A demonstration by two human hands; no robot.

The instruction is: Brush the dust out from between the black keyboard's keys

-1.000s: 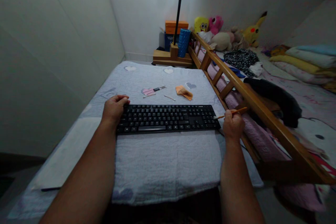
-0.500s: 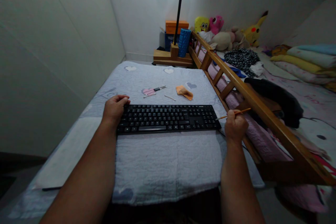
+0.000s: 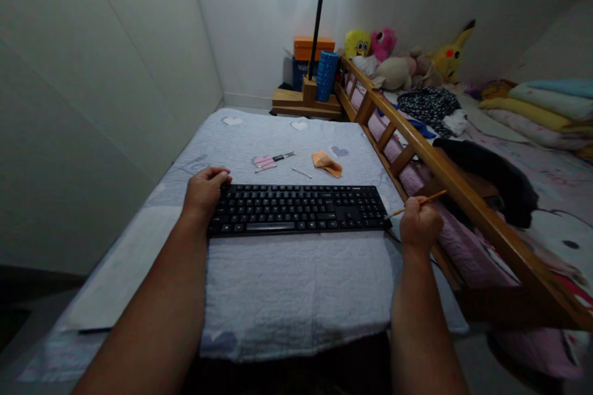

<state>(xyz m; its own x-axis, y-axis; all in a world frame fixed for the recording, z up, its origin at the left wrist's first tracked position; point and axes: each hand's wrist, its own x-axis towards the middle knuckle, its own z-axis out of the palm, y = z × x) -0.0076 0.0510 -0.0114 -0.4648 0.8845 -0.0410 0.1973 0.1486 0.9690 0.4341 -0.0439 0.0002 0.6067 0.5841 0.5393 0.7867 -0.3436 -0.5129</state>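
- Keyboard (image 3: 296,210) lies on the cloth (image 3: 306,284), with room along its near edge.
- Right hand's (image 3: 420,225) grip is closed on a brush (image 3: 433,197), rail (image 3: 482,211) close by.
- Left hand (image 3: 202,194) hides keyboard's far-left corner; cannot tell its grip.

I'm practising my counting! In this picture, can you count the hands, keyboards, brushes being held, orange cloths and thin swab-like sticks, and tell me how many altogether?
Hands: 2 (left hand, right hand)
Keyboard: 1
Thin brush, in the right hand: 1
Orange cloth: 1
Thin swab-like sticks: 2
Total: 7
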